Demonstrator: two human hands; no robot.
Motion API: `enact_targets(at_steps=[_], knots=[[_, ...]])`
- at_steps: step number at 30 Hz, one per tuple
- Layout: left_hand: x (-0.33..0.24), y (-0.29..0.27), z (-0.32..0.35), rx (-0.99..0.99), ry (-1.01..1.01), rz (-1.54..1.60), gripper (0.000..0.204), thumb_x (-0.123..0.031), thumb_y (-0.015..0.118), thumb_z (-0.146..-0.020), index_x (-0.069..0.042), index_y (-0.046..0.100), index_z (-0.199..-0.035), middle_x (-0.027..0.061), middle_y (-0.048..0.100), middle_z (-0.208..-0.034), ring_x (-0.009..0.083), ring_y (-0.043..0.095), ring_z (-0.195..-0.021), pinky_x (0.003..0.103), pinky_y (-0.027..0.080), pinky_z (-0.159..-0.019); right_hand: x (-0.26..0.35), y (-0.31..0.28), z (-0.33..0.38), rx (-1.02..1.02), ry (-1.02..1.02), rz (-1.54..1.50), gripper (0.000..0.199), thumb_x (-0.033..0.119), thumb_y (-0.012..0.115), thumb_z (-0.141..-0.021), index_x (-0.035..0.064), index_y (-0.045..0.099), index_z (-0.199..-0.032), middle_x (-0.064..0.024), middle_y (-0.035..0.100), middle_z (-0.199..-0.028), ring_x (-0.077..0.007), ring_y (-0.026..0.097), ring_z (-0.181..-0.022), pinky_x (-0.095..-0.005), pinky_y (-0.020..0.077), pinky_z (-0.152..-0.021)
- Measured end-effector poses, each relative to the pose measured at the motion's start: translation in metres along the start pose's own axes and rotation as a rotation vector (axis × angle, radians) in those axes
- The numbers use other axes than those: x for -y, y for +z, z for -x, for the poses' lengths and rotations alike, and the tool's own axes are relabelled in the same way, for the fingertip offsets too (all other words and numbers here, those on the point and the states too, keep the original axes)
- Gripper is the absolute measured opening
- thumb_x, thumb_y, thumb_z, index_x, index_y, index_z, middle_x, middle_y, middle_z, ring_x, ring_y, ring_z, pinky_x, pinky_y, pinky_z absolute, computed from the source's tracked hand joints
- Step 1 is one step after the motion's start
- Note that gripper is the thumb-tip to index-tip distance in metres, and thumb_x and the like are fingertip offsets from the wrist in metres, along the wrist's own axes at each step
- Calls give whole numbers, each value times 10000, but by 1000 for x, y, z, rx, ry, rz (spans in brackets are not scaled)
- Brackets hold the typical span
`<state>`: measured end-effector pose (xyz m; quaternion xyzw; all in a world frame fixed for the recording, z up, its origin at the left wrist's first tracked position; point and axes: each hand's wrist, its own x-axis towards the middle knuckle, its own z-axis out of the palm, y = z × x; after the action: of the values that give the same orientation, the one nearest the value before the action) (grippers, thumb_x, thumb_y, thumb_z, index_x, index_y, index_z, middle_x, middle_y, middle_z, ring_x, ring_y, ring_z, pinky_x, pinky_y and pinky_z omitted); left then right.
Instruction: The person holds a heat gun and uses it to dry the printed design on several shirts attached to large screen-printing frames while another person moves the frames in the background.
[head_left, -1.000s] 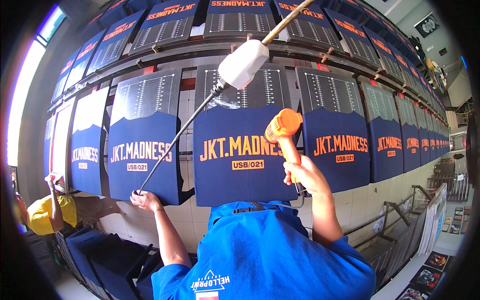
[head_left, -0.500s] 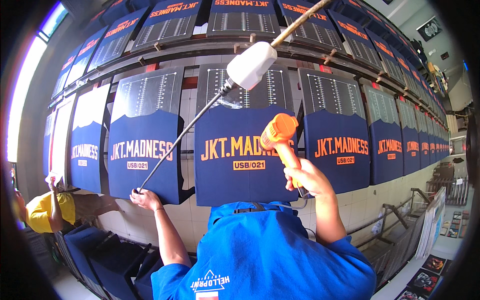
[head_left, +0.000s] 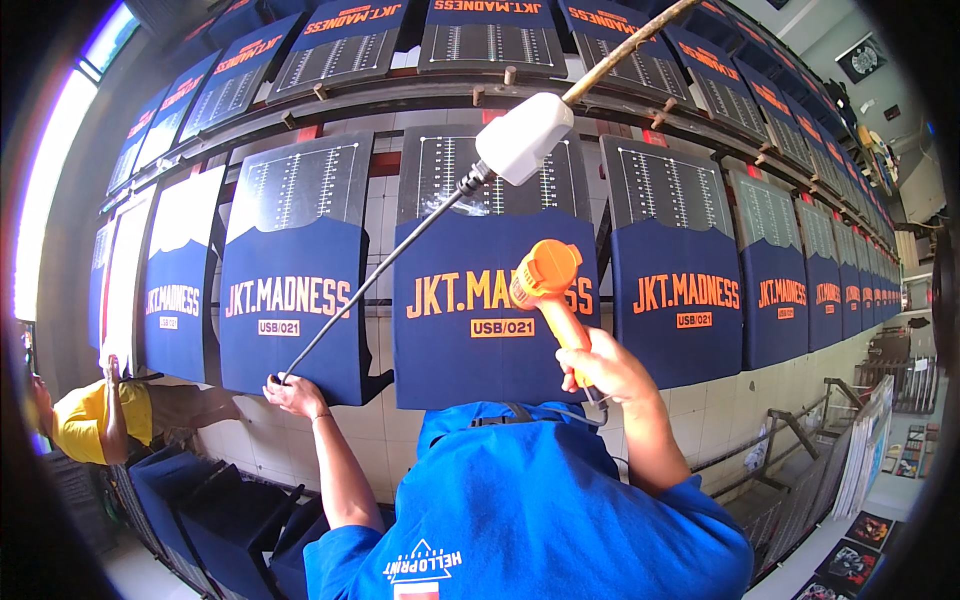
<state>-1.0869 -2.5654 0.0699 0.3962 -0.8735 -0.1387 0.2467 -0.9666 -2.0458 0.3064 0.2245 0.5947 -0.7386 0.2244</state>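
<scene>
My right hand [head_left: 608, 366] grips the handle of an orange hair dryer [head_left: 555, 275], its round head over the orange print of the navy shirt [head_left: 490, 375] in front of me. That shirt is stretched on a dark board [head_left: 430, 165] marked with white scales. Off to the left, my left hand [head_left: 297, 394] has its fingers closed round a black cable [head_left: 370, 265], at the lower edge of the neighbouring navy shirt [head_left: 290, 360]. The cable runs up to a white plastic block [head_left: 527, 138] hanging on a stick [head_left: 625, 48], above the boards.
More navy shirts on boards stand in rows left, right [head_left: 675, 350] and beyond a dark metal rail [head_left: 400, 98]. A person in a yellow top [head_left: 85, 420] is at the far left. Behind me are dark shirt boards [head_left: 215, 530] and a metal rack [head_left: 770, 440].
The hair dryer has come slightly lower and a little left, its handle more slanted, with my right hand lower too. My left hand stays on the cable. The white block appears shifted slightly right.
</scene>
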Motion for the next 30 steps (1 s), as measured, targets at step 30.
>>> enact_targets(at_steps=[30], knots=[[-4,-5,4,73,12,63,397,-301,453,-969,-70,502,-1288,178,363,-1447,315,343,-1352,514,296,-1064,7,46,-22,-63,-24,-29,246,219,626,-884,19,525,-985,-39,577,-760,-142,616,-601,-283,524,-546]])
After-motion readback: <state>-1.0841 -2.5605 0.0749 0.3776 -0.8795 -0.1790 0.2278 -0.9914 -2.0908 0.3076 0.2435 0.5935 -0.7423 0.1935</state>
